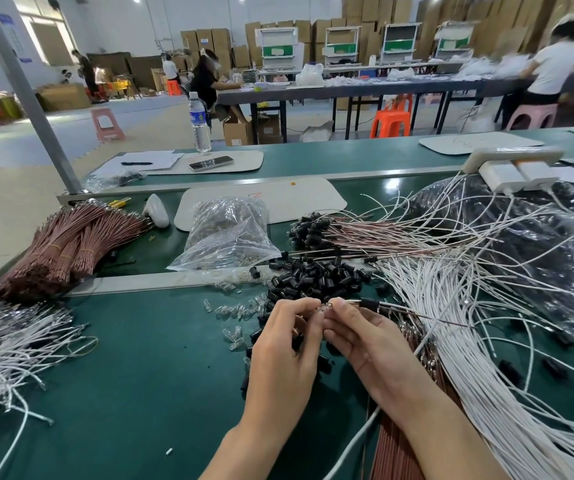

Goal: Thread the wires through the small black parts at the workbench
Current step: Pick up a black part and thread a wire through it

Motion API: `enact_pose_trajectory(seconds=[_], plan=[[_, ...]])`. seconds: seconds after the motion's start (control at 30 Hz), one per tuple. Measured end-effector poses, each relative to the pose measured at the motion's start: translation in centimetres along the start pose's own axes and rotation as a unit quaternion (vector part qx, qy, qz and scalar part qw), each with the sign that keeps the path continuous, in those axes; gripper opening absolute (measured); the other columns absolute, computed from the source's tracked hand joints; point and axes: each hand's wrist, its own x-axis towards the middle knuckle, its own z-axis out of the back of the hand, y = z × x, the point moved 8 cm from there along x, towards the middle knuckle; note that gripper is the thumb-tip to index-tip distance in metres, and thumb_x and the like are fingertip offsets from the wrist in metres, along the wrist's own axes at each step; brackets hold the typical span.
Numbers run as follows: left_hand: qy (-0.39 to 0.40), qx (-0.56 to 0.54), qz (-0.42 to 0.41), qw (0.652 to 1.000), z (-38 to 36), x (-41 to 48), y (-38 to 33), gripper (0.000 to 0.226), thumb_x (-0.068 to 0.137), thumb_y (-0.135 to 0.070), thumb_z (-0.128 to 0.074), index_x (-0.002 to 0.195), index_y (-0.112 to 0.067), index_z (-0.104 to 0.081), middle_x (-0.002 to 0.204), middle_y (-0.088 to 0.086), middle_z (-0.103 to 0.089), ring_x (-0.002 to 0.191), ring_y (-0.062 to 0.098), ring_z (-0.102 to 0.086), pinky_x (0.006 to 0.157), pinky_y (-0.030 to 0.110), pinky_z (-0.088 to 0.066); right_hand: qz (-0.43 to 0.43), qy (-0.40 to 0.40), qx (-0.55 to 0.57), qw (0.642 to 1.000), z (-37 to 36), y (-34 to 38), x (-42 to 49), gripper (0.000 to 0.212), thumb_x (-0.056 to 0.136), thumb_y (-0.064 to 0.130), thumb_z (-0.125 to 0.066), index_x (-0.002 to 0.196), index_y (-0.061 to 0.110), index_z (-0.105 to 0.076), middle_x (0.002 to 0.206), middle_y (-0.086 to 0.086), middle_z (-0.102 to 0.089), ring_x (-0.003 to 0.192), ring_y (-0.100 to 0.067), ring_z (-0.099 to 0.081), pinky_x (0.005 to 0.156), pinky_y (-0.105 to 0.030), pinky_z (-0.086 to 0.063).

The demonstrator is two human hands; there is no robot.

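My left hand [289,344] and my right hand [365,337] meet fingertip to fingertip over the green bench. Between them they pinch a small clear bulb [327,308] at the end of a wire pair [417,311]. A small black part [368,302] sits threaded on those wires just right of my right fingertips. A loose pile of black parts [316,277] lies just beyond the hands. Loose clear bulbs [233,311] are scattered to the left. White wires [469,341] fan out on the right, and finished wires with black parts [316,228] lie further back.
Bundled brown wires [67,247] lie at the left, with white wires [8,341] in front of them. A clear bag of bulbs [230,230] stands behind the pile. A large plastic bag [538,237] fills the right. A power strip [514,161] and a water bottle [199,123] stand farther back.
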Motion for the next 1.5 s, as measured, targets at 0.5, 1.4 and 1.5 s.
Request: enact_pose_trajectory(seconds=[0.5,1.4,1.5], plan=[[-0.002,-0.012,0.011,1.000,0.1,0.0,0.2,0.010,0.102,-0.040,-0.055,0.112,-0.037,-0.058,0.098,-0.021,-0.062,0.092,0.005,-0.064,0.075,0.009,-0.046,0.004,-0.001,-0.002,1.000,-0.2,0.1,-0.1,0.018,0.073,0.025,-0.077,0.081,0.010,-0.082,0.088,-0.013,-0.077,0.079,-0.016,-0.074,0.069,-0.021,-0.060],[0.004,-0.046,0.039,0.998,-0.1,-0.2,1.5,0.020,0.097,-0.024,-0.062,0.111,-0.039,-0.064,0.100,-0.022,-0.069,0.097,0.002,-0.068,0.080,0.010,-0.049,0.008,-0.007,-0.040,0.999,0.3,-0.1,0.0,0.021,0.069,0.029,-0.079,0.080,0.012,-0.083,0.086,-0.010,-0.077,0.079,-0.013,-0.073,0.069,-0.019,-0.058],[0.004,-0.058,0.055,0.997,-0.2,-0.3,2.0,0.021,0.097,-0.020,-0.064,0.111,-0.036,-0.066,0.101,-0.022,-0.070,0.098,0.002,-0.069,0.081,0.011,-0.050,0.002,-0.004,-0.042,0.999,0.3,-0.2,0.0,0.019,0.070,0.028,-0.079,0.080,0.012,-0.083,0.085,-0.010,-0.077,0.078,-0.013,-0.073,0.069,-0.019,-0.058]])
